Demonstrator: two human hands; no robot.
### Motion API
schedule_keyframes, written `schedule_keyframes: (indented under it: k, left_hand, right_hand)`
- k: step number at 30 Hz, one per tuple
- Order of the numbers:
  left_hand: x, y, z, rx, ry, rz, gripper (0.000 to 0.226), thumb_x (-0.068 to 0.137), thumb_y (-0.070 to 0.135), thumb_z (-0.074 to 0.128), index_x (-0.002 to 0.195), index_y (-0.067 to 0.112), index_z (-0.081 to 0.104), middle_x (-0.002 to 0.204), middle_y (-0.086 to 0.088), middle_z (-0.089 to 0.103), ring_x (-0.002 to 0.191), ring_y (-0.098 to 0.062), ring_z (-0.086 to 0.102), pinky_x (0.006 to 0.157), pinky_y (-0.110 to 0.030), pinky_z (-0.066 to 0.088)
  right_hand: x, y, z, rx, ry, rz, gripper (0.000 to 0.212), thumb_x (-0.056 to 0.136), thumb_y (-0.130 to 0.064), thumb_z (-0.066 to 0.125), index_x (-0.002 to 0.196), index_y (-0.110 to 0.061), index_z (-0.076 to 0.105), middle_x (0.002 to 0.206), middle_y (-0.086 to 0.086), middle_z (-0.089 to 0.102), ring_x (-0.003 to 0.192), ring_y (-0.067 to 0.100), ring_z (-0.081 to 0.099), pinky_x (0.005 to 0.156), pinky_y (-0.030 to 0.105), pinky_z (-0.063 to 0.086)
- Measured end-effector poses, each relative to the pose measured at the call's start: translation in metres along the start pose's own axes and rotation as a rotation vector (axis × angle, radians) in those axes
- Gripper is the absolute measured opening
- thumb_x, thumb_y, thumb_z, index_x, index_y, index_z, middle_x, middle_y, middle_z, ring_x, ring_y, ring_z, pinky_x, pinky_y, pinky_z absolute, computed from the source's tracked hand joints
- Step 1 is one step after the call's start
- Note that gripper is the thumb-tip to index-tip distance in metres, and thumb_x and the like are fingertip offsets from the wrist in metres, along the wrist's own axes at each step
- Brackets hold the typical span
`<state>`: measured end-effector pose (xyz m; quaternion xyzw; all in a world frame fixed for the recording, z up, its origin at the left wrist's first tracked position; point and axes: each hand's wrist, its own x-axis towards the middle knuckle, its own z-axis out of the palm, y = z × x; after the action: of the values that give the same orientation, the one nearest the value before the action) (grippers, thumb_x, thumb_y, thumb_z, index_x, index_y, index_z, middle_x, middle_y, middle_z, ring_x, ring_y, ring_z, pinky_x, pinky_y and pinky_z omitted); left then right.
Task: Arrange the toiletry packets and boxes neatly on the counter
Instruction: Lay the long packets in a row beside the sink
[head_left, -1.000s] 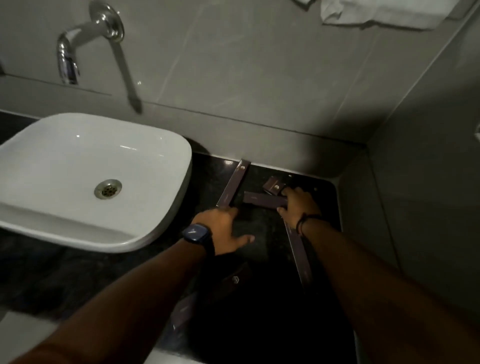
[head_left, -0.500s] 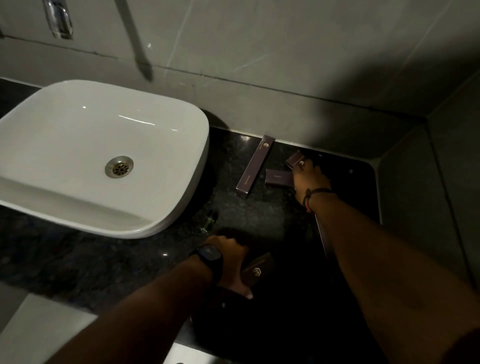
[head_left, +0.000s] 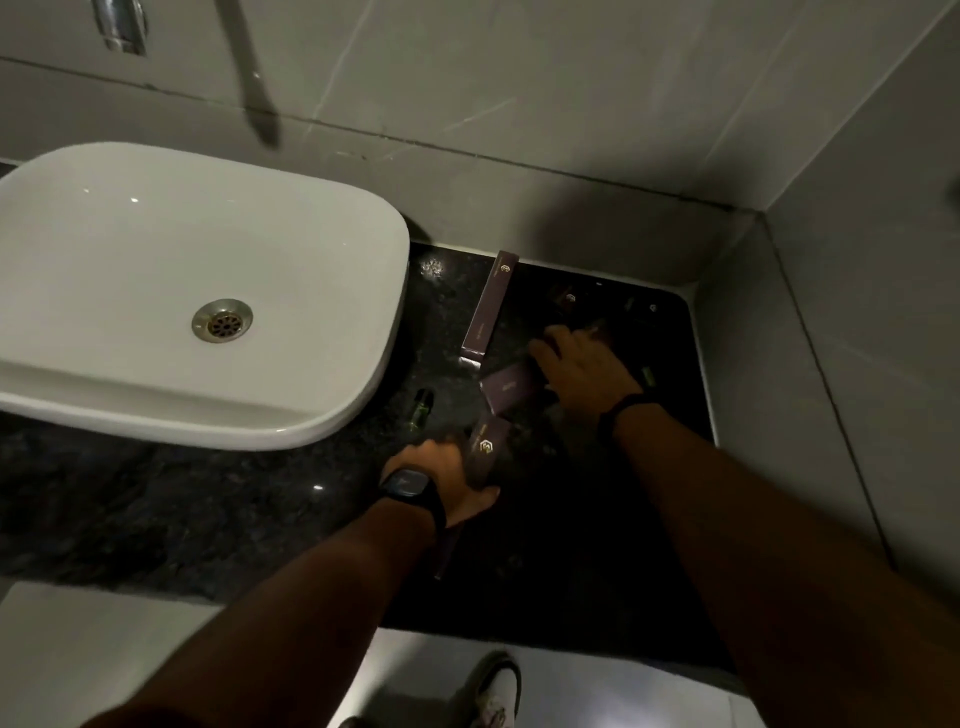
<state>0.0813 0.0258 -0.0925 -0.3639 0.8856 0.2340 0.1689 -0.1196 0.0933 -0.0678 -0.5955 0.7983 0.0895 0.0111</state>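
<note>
A long purple box (head_left: 491, 306) lies on the dark granite counter (head_left: 234, 509), its far end at the back wall. My right hand (head_left: 584, 374) lies palm down to its right, fingers on a short purple box (head_left: 506, 387) that sticks out to the left of the hand. My left hand (head_left: 441, 480) grips a purple box with a gold logo (head_left: 485, 452) just in front of it. A thin dark packet (head_left: 448, 553) pokes out under that wrist. Two dim packets (head_left: 570, 299) (head_left: 653, 307) lie in the shadowed back corner.
A white basin (head_left: 363, 322) fills the left of the counter, with a tap (head_left: 122, 26) on the wall above. One small green bottle (head_left: 420, 410) lies by the basin's rim, another (head_left: 647, 376) right of my right hand. Walls close the back and right. A shoe (head_left: 493, 686) shows below the front edge.
My right hand has come nearer from the back corner, bringing the short purple box with it. My left hand has lifted the logo box up and forward.
</note>
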Motion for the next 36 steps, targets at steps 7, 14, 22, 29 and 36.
schedule_keyframes:
  k: [7, 14, 22, 29, 36]
  left_hand:
    - [-0.025, -0.016, 0.002, -0.079, 0.007, -0.053, 0.061, 0.074, 0.053, 0.065, 0.125, 0.021, 0.057, 0.125, -0.013, 0.063, 0.112, -0.035, 0.061, 0.093, -0.038, 0.051]
    - [-0.029, -0.018, 0.003, -0.122, 0.015, -0.106, 0.060, 0.074, 0.054, 0.063, 0.122, 0.018, 0.059, 0.124, -0.014, 0.063, 0.111, -0.037, 0.061, 0.093, -0.039, 0.050]
    - [-0.022, 0.007, -0.016, -0.093, 0.202, -0.096, 0.070, 0.078, 0.068, 0.053, 0.122, 0.014, 0.054, 0.122, -0.015, 0.062, 0.108, -0.037, 0.061, 0.090, -0.042, 0.050]
    - [0.012, 0.046, -0.043, -0.119, 0.260, -0.067, 0.061, 0.082, 0.053, 0.060, 0.129, 0.015, 0.050, 0.126, -0.015, 0.059, 0.111, -0.039, 0.059, 0.090, -0.043, 0.052]
    - [0.090, 0.062, -0.076, -0.108, 0.326, -0.101, 0.064, 0.081, 0.045, 0.067, 0.129, 0.007, 0.049, 0.133, -0.020, 0.047, 0.120, -0.041, 0.048, 0.097, -0.047, 0.046]
  right_hand:
    - [-0.070, -0.038, 0.015, -0.033, -0.224, -0.229, 0.046, 0.089, -0.021, 0.058, 0.133, -0.024, 0.048, 0.143, 0.023, 0.042, 0.122, 0.042, 0.049, 0.091, 0.050, 0.047]
    - [-0.081, -0.061, 0.027, -0.138, -0.349, -0.311, 0.042, 0.096, -0.027, 0.045, 0.136, -0.027, 0.035, 0.152, 0.026, 0.022, 0.138, 0.043, 0.027, 0.103, 0.051, 0.039]
    - [-0.091, -0.030, 0.011, 0.024, -0.191, -0.066, 0.050, 0.088, -0.021, 0.053, 0.136, -0.019, 0.040, 0.143, 0.015, 0.038, 0.125, 0.034, 0.043, 0.099, 0.044, 0.041]
    - [-0.101, 0.023, 0.017, 0.376, -0.178, 0.560, 0.075, 0.082, -0.044, 0.063, 0.144, -0.020, 0.026, 0.131, 0.018, 0.049, 0.117, 0.036, 0.052, 0.095, 0.046, 0.050]
    - [-0.074, 0.038, 0.033, 0.521, -0.222, 0.702, 0.060, 0.080, -0.041, 0.065, 0.129, -0.015, 0.041, 0.126, 0.017, 0.054, 0.113, 0.037, 0.058, 0.093, 0.045, 0.052]
